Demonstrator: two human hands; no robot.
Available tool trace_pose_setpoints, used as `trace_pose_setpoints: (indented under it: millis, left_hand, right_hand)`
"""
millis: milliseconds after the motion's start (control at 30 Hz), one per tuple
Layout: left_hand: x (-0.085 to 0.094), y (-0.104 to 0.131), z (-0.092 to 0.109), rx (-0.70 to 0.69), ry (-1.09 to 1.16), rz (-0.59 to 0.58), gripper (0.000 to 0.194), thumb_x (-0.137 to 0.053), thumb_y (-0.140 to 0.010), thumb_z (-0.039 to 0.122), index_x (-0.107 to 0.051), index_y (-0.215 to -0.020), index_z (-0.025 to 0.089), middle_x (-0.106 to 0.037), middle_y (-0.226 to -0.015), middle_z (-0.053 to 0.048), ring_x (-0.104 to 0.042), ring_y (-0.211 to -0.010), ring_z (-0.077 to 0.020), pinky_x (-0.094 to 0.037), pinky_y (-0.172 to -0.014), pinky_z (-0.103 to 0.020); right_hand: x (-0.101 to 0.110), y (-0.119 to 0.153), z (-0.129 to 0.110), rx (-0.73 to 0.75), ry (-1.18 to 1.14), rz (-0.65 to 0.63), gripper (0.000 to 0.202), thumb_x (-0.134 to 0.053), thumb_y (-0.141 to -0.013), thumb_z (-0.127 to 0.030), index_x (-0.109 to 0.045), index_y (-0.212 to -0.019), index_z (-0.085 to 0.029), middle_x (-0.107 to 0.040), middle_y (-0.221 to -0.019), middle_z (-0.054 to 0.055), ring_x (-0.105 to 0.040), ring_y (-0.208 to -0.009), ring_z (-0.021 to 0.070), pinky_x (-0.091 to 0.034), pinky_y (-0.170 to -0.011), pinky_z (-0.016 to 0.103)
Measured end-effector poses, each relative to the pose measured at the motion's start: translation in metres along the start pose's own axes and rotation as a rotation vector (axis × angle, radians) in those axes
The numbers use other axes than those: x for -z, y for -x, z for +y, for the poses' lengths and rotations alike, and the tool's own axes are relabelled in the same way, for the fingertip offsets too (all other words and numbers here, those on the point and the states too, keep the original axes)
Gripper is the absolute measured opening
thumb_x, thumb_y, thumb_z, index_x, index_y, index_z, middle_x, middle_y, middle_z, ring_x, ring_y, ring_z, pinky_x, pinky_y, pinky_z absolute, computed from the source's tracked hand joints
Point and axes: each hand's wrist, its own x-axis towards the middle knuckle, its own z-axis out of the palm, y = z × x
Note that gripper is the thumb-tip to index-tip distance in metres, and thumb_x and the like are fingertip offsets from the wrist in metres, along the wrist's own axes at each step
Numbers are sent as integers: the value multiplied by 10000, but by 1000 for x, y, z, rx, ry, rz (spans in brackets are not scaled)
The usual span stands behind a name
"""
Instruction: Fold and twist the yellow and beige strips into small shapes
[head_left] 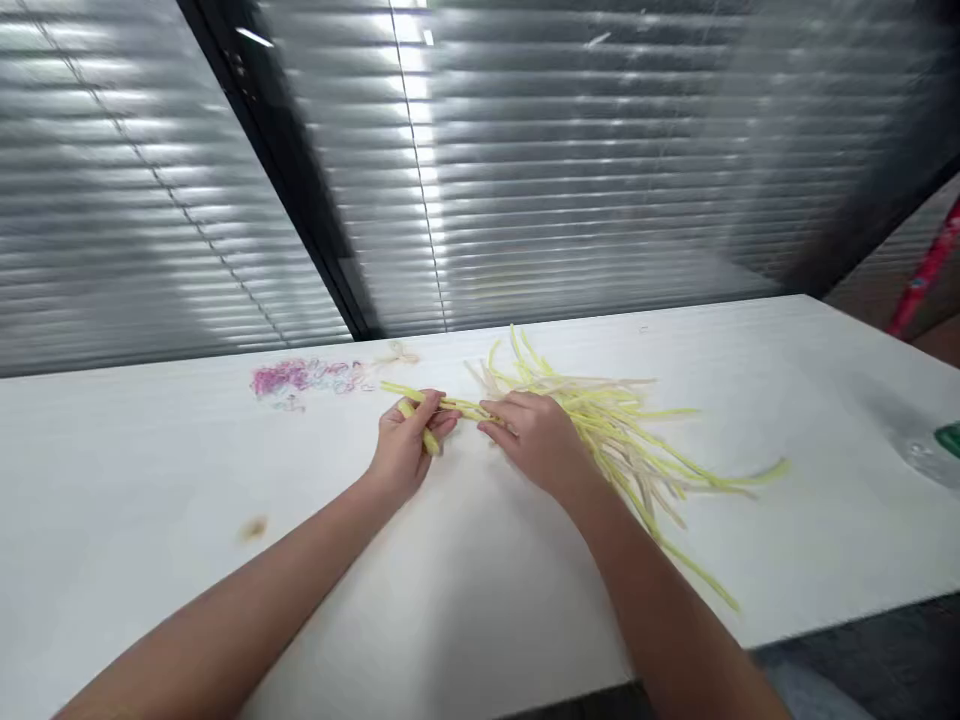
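Note:
Thin yellow strands that look like pipe cleaners [466, 407] stretch between my two hands above the white table. My left hand [399, 448] is closed round one end of them, along with a thicker yellow coiled piece [429, 440]. At the other end, my right hand [538, 435] pinches the strands, its fingertips close to my left hand. Just beyond and to the right of that hand spreads a loose pile of yellow and beige pipe cleaners [626, 430], partly hidden by my right wrist and forearm.
The white table [150, 480] runs up to a window with blinds [562, 180]. Pink and purple scribbles [296, 378] and a brown stain [253, 527] mark its top. A clear bottle with a green part [930, 460] lies at the right edge.

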Motion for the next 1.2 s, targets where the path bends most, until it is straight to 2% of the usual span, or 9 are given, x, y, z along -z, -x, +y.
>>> trace_pose_setpoints:
  millis: [267,467,700,967,1200]
  left_hand:
    - [3,-3,0,10,-4,-12,171,-744,-729,195,-608,-793,114,-677,-657,-20,-681,-576,-101,-568,-581,-139]
    - [4,-2,0,10,-18,-7,181,-742,-734,213,-602,-796,117,-673,-657,-16,-676,-568,-94,-562,-578,-133]
    - [3,-1,1,20,-32,-26,141,-707,-770,209,-603,-799,118,-666,-645,-9,-673,-563,-89,-556,-571,-131]
    - [2,3,5,2,-40,-104,259,-691,-792,313,-625,-980,148,-703,-952,-51,-674,-578,-68,-562,-545,-132]
    - [4,2,5,23,22,-94,275,-741,-741,262,-623,-962,148,-694,-938,-38,-624,-490,-40,-527,-443,-114]
  right_hand:
    - [2,1,-1,-29,-54,32,183,-608,-876,-300,-752,-912,-193,-721,-773,29,-624,-727,140,-399,-688,256]
    - [1,2,0,2,-96,31,173,-607,-876,-292,-756,-869,-204,-726,-760,23,-627,-725,140,-391,-694,260]
    - [-1,1,0,-44,-229,52,127,-643,-836,-240,-757,-794,-204,-704,-703,14,-594,-665,127,-390,-656,254]
    - [0,0,-4,-121,-335,89,137,-643,-804,-203,-744,-712,-192,-665,-636,3,-528,-601,108,-370,-606,241]
    - [3,1,-9,-281,-490,30,174,-630,-787,-288,-741,-701,-186,-642,-593,-11,-451,-517,90,-342,-517,228]
